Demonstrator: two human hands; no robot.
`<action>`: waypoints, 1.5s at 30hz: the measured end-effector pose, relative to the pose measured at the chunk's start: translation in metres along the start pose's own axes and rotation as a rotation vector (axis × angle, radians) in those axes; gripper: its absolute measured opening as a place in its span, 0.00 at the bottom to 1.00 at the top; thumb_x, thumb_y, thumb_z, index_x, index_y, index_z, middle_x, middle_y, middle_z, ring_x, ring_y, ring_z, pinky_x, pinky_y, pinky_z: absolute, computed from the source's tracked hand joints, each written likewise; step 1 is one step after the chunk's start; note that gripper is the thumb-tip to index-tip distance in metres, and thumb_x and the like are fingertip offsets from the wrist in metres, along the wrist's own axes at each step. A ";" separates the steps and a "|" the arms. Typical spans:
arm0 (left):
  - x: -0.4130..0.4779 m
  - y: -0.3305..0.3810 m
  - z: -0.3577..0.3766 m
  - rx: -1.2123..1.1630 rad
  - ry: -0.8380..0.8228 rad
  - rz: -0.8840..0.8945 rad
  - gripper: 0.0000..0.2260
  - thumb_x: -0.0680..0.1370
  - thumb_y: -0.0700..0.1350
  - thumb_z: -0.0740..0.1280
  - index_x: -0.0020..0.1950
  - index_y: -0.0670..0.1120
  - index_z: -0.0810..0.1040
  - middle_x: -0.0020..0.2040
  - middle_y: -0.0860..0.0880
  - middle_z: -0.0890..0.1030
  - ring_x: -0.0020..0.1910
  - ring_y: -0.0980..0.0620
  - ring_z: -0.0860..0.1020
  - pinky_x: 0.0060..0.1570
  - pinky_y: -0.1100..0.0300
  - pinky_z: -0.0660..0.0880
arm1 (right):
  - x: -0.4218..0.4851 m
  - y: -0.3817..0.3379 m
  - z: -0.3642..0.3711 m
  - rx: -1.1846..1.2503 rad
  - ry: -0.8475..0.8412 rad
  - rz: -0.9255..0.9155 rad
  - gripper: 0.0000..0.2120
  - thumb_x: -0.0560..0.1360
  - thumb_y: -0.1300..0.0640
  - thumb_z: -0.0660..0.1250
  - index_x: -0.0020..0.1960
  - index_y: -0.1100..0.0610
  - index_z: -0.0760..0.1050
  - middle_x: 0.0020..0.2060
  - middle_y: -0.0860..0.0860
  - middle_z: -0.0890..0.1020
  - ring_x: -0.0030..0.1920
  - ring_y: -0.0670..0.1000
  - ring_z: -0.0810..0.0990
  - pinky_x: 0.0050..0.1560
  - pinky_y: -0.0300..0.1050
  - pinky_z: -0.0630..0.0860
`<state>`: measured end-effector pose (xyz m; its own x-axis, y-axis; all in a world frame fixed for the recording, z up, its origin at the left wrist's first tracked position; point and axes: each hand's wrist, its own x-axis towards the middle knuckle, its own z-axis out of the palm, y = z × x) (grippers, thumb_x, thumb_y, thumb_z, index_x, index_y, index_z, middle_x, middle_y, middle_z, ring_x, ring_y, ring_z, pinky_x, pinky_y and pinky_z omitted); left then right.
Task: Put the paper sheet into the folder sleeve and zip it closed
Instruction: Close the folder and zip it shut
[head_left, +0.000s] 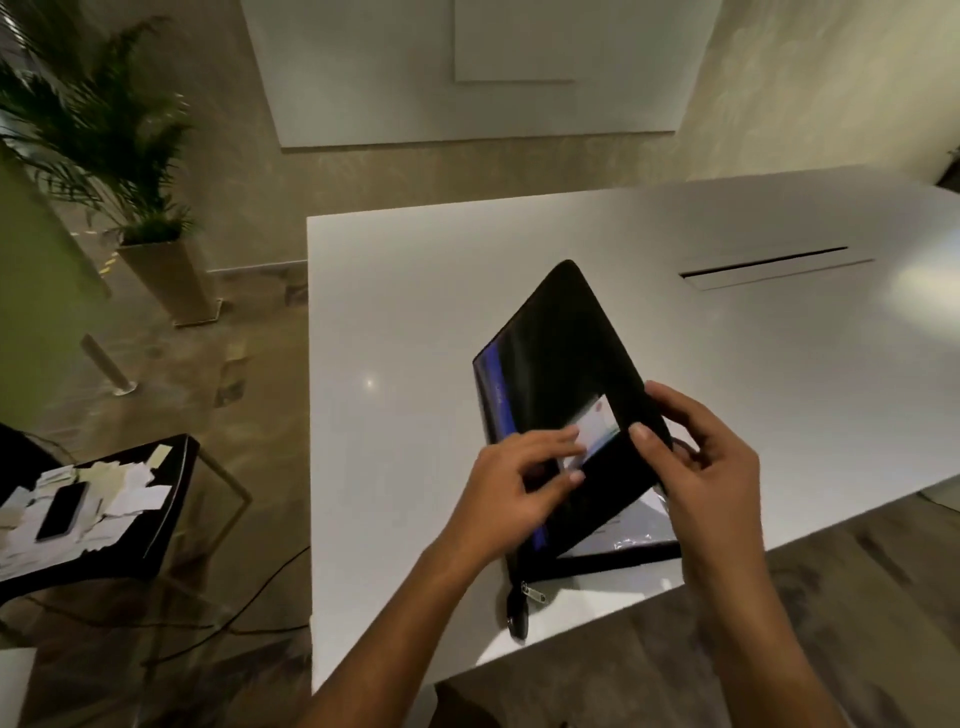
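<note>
My folder (561, 343) stands half open on the white table (415, 312).
My right hand (711, 467) grips its raised cover, thumb in front. My left hand (514, 488) lays fingertips on the paper sheet (600, 423), half inside the folder — pinched or just pressed, I can't tell.

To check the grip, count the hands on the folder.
2. The left hand lies on the near-left part of the black folder, its fingers touching a white slip. The right hand pinches its right edge. No other hand shows.
</note>
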<state>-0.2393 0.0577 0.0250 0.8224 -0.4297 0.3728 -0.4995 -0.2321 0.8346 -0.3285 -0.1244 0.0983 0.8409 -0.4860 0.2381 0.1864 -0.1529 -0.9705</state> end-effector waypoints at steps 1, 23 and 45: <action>-0.005 -0.006 0.005 0.058 -0.023 0.020 0.15 0.82 0.51 0.76 0.69 0.54 0.87 0.71 0.59 0.84 0.70 0.62 0.80 0.71 0.54 0.79 | 0.000 0.007 -0.007 -0.039 0.038 0.010 0.19 0.82 0.62 0.75 0.70 0.49 0.84 0.65 0.45 0.88 0.64 0.48 0.88 0.64 0.44 0.86; -0.030 -0.048 0.073 0.407 -0.278 0.007 0.30 0.80 0.71 0.68 0.78 0.58 0.78 0.80 0.66 0.71 0.84 0.69 0.55 0.81 0.62 0.60 | 0.026 0.133 -0.076 -0.769 0.069 0.045 0.18 0.79 0.70 0.75 0.67 0.61 0.86 0.58 0.60 0.87 0.60 0.64 0.83 0.62 0.54 0.79; -0.038 -0.053 -0.014 0.168 -0.131 -0.267 0.12 0.74 0.62 0.80 0.41 0.57 0.84 0.38 0.58 0.85 0.38 0.55 0.84 0.38 0.65 0.77 | -0.018 0.127 -0.055 -1.040 -0.094 -0.243 0.10 0.76 0.57 0.81 0.55 0.55 0.85 0.51 0.52 0.81 0.48 0.55 0.78 0.45 0.54 0.79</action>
<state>-0.2397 0.0989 -0.0278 0.8937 -0.4403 0.0859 -0.3184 -0.4876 0.8130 -0.3478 -0.1820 -0.0269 0.8836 -0.2823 0.3735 -0.1330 -0.9163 -0.3777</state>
